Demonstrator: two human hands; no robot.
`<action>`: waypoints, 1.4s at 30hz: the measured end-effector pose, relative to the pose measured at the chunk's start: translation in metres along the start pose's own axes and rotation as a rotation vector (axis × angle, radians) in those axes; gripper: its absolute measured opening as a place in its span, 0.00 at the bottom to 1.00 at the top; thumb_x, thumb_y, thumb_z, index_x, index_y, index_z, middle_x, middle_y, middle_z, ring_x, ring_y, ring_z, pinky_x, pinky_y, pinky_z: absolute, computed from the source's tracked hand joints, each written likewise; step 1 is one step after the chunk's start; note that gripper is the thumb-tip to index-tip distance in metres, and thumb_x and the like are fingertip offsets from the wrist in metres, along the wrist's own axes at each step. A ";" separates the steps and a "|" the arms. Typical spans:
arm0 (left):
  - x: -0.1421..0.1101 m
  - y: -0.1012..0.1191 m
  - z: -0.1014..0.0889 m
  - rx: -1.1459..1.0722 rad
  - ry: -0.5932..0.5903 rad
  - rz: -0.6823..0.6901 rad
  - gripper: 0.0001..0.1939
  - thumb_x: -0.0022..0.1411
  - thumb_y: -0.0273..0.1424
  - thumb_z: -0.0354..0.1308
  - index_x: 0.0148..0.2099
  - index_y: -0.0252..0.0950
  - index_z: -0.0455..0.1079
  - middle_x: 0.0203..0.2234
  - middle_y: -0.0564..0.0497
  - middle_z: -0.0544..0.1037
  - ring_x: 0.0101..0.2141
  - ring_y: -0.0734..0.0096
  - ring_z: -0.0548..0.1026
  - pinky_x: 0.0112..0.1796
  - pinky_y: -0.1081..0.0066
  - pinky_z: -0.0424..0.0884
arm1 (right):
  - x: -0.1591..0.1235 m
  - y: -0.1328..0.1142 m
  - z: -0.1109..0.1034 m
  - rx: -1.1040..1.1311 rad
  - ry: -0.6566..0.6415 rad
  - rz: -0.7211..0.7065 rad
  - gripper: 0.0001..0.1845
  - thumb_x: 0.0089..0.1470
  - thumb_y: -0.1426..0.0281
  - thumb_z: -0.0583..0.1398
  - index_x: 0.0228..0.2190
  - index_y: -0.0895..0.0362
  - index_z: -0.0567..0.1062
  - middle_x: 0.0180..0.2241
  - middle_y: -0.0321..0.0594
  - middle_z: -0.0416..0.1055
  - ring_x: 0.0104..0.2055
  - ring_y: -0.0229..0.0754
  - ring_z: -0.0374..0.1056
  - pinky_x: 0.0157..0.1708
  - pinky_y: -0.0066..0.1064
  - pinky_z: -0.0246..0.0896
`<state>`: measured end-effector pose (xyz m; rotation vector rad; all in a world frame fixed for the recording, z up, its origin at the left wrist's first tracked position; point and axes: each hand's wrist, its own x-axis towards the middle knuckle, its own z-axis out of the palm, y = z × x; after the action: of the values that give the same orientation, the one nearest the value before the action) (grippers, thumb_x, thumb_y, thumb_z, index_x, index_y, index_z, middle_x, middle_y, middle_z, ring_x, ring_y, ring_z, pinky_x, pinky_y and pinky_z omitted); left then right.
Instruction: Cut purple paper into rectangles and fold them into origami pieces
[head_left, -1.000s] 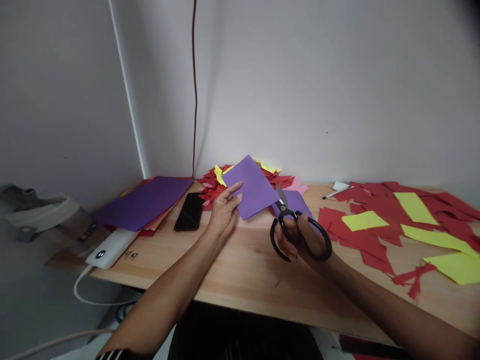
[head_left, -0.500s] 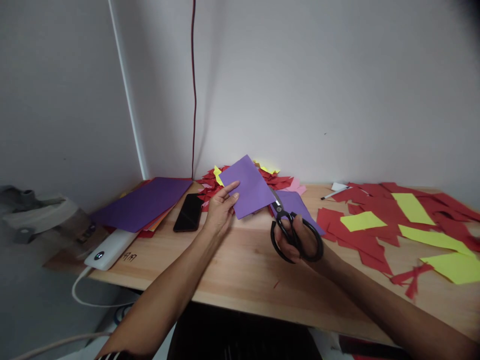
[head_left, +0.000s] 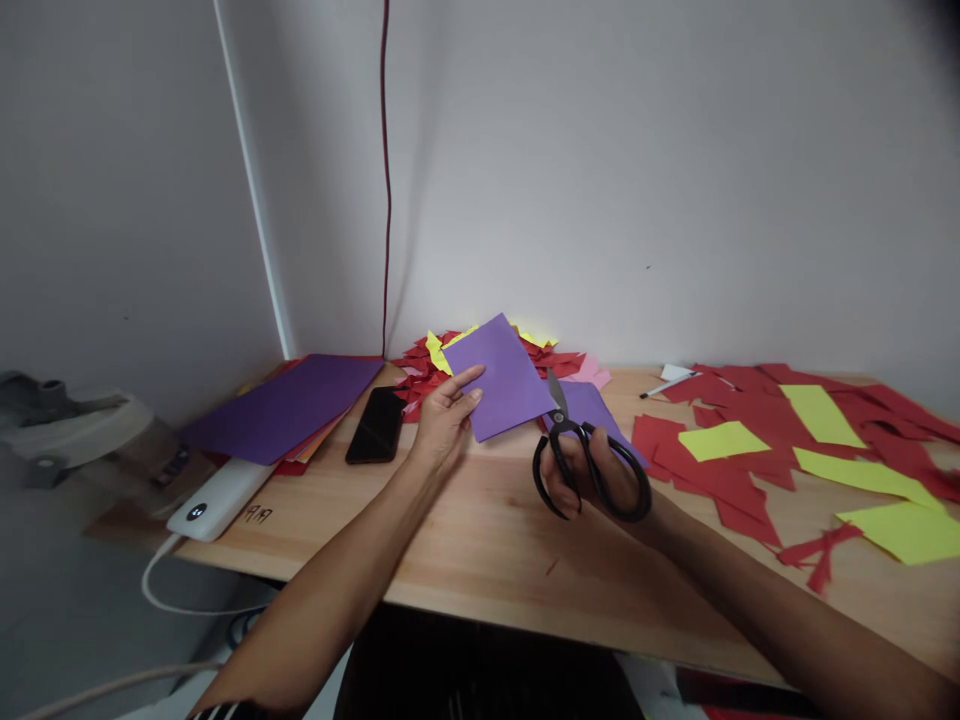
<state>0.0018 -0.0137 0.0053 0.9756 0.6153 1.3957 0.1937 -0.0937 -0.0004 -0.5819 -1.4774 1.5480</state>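
Note:
Between the thumb and fingers of my left hand (head_left: 444, 425) is a purple sheet of paper (head_left: 504, 385), held tilted above the table. My right hand (head_left: 589, 475) has its fingers through the black handles of a pair of scissors (head_left: 561, 415). The handles are spread, and one blade shows beside the paper's right edge; the other blade seems partly hidden at the paper. Behind the scissors, a second purple piece (head_left: 592, 405) lies on the table.
Red, yellow and pink scraps (head_left: 427, 365) are heaped by the wall. Red sheets (head_left: 735, 480) and yellow pieces (head_left: 724, 441) spread over the right side, near a pen (head_left: 670, 385). Leftward are a black phone (head_left: 376, 425), stacked purple sheets (head_left: 292, 405) and a white power bank (head_left: 221, 500).
The scissors' handles have spread wider and the blades have opened, with one now standing clear of the paper. The purple sheet has shifted slightly right.

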 end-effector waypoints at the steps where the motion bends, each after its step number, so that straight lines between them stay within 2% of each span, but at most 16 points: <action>1: 0.000 0.000 0.001 -0.004 -0.004 -0.003 0.22 0.46 0.27 0.72 0.47 0.37 0.78 0.38 0.49 0.81 0.36 0.75 0.77 0.44 0.73 0.70 | 0.000 -0.001 0.000 0.001 -0.005 -0.008 0.36 0.55 0.36 0.44 0.30 0.56 0.70 0.14 0.31 0.60 0.15 0.35 0.55 0.18 0.31 0.50; 6: -0.002 0.002 0.003 -0.006 -0.008 -0.010 0.23 0.45 0.28 0.72 0.46 0.37 0.78 0.38 0.48 0.81 0.36 0.73 0.77 0.47 0.69 0.70 | -0.001 -0.003 0.002 0.004 0.022 -0.001 0.37 0.54 0.36 0.45 0.30 0.57 0.70 0.15 0.31 0.60 0.15 0.35 0.56 0.19 0.30 0.52; 12: -0.002 0.001 0.003 0.000 0.012 -0.005 0.22 0.45 0.27 0.72 0.46 0.37 0.78 0.33 0.50 0.80 0.32 0.76 0.76 0.41 0.72 0.72 | -0.005 -0.003 0.001 -0.080 0.138 0.032 0.38 0.55 0.37 0.45 0.27 0.59 0.71 0.12 0.31 0.59 0.13 0.34 0.55 0.16 0.28 0.51; 17: -0.001 0.002 0.003 0.002 0.023 0.007 0.22 0.46 0.27 0.71 0.46 0.36 0.78 0.38 0.47 0.81 0.36 0.72 0.76 0.44 0.69 0.71 | -0.004 -0.002 0.002 -0.107 0.221 0.006 0.36 0.58 0.40 0.45 0.25 0.58 0.71 0.09 0.29 0.55 0.11 0.32 0.50 0.13 0.27 0.48; 21: -0.001 0.003 0.003 0.002 0.017 0.011 0.22 0.46 0.27 0.72 0.46 0.36 0.78 0.41 0.46 0.81 0.40 0.70 0.76 0.48 0.67 0.69 | -0.004 -0.003 0.002 -0.118 0.238 -0.003 0.35 0.59 0.42 0.47 0.24 0.58 0.71 0.08 0.28 0.53 0.10 0.31 0.48 0.11 0.26 0.45; 24: -0.002 0.004 0.004 0.005 0.012 0.010 0.22 0.46 0.27 0.71 0.47 0.36 0.78 0.40 0.46 0.81 0.39 0.71 0.77 0.47 0.68 0.70 | -0.004 -0.001 0.000 -0.095 0.227 -0.004 0.34 0.60 0.43 0.47 0.24 0.58 0.71 0.08 0.27 0.52 0.10 0.31 0.47 0.11 0.25 0.44; 28: -0.002 0.004 0.004 0.006 -0.001 -0.002 0.23 0.45 0.27 0.72 0.47 0.36 0.78 0.37 0.47 0.81 0.36 0.72 0.76 0.44 0.69 0.71 | -0.003 0.003 -0.001 -0.036 0.150 -0.003 0.36 0.56 0.38 0.47 0.24 0.57 0.70 0.09 0.26 0.51 0.09 0.31 0.44 0.09 0.25 0.40; 34: -0.001 0.002 0.002 0.047 -0.020 -0.004 0.23 0.46 0.28 0.72 0.48 0.37 0.78 0.32 0.49 0.80 0.33 0.72 0.76 0.41 0.70 0.72 | -0.001 -0.002 0.000 0.011 0.061 -0.002 0.37 0.55 0.37 0.45 0.29 0.57 0.71 0.15 0.31 0.61 0.15 0.34 0.57 0.16 0.28 0.50; 37: -0.001 0.000 0.000 0.091 -0.049 -0.011 0.22 0.47 0.27 0.71 0.48 0.37 0.78 0.30 0.51 0.79 0.31 0.75 0.75 0.39 0.72 0.72 | -0.001 -0.004 -0.001 0.001 0.044 -0.021 0.37 0.56 0.38 0.45 0.29 0.57 0.72 0.14 0.32 0.61 0.15 0.35 0.57 0.16 0.29 0.50; 42: -0.002 -0.001 0.003 0.074 -0.080 0.005 0.20 0.47 0.27 0.71 0.45 0.38 0.79 0.32 0.51 0.80 0.32 0.76 0.74 0.39 0.74 0.70 | -0.003 -0.006 0.000 -0.019 0.104 -0.014 0.37 0.56 0.38 0.45 0.29 0.58 0.72 0.14 0.33 0.62 0.15 0.36 0.58 0.17 0.30 0.51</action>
<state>0.0044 -0.0164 0.0053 1.0875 0.6079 1.3397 0.1968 -0.0965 0.0047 -0.6519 -1.4165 1.4717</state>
